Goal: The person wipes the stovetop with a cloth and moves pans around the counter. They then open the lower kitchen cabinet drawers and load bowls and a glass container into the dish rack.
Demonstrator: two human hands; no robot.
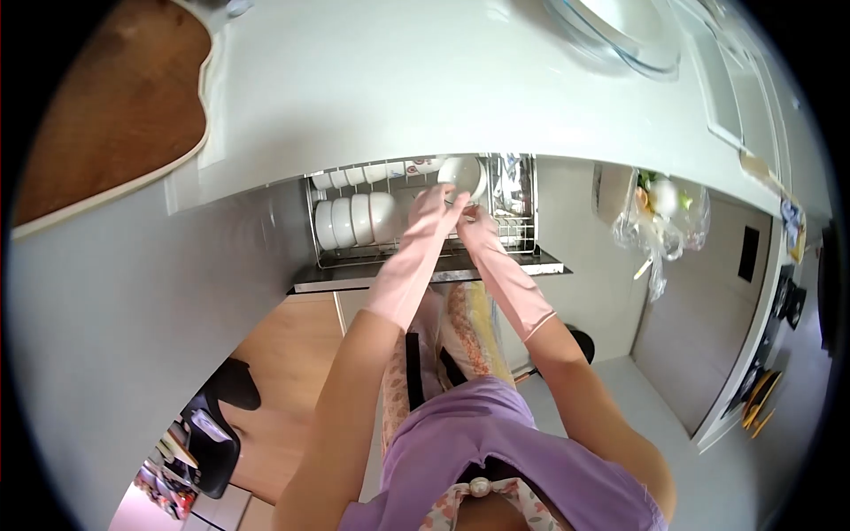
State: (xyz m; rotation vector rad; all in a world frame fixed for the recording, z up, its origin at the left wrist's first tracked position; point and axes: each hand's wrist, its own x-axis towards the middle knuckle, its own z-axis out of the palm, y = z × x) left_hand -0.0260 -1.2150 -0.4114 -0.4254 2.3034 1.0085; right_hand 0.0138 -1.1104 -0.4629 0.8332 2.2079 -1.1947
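My left hand [432, 205], in a long pink rubber glove, has its fingers closed at the near rim of a white bowl [463, 173]. Beside it, my right hand [477, 219], gloved the same way, pinches the lower edge of that bowl. The bowl is tipped on its side over a pulled-out wire dish rack [354, 257]. To the left in the rack, several white bowls [356, 221] stand on edge in a row. Behind them is a line of white cups or small bowls [363, 174], some partly hidden under the counter edge. Shiny utensils [510, 177] fill the right section.
A pale counter [354, 88] overhangs the drawer. On it rest a clear glass dish [620, 40] and a brown wooden board [115, 97]. Plastic bags of produce [660, 208] hang at the right cabinet. A dark chair [212, 434] stands at lower left.
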